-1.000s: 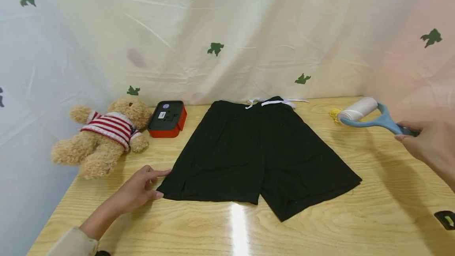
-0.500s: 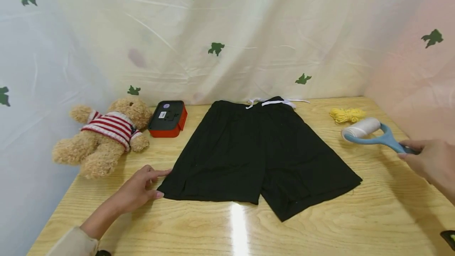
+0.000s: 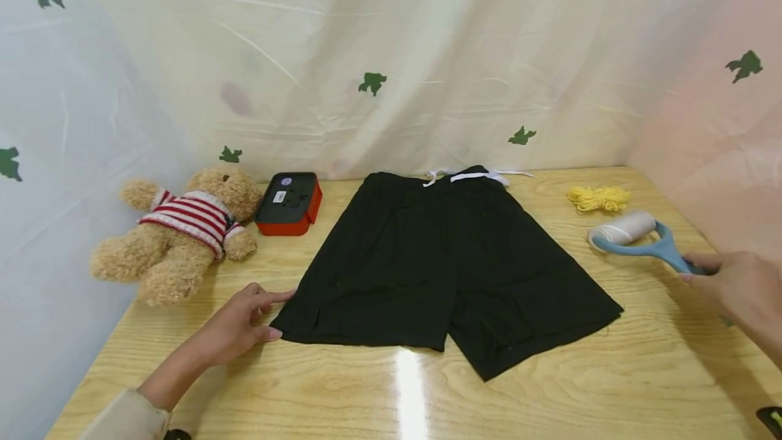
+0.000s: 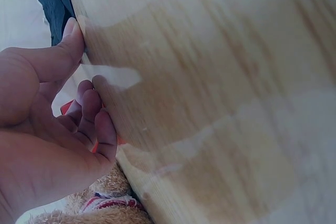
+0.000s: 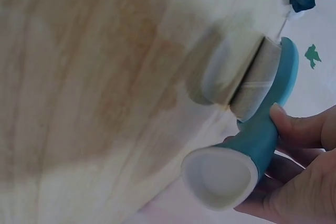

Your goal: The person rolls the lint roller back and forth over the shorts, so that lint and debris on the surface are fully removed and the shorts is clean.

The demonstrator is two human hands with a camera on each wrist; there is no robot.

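Black shorts (image 3: 397, 263) with a white drawstring (image 3: 479, 176) lie spread on the wooden table (image 3: 342, 392), waistband toward the back wall. At their lower left corner, my left hand (image 3: 235, 324) touches the edge with thumb and extended index finger. In the left wrist view, the other fingers of the left hand (image 4: 47, 93) are loosely bent over the table. My right hand (image 3: 742, 290) grips the blue handle of a lint roller (image 3: 629, 229), right of the shorts. I cannot tell whether the roller touches the table.
A teddy bear (image 3: 168, 243) in a striped sweater lies at the left, beside a black and red box (image 3: 288, 206). Yellow cord (image 3: 599, 199) lies bundled behind the lint roller. A patterned cloth (image 3: 427, 53) hangs along the back and sides.
My right hand has moved down and slightly nearer with the lint roller, uncovering the yellow cord behind it. My left hand and the shorts have stayed where they were.
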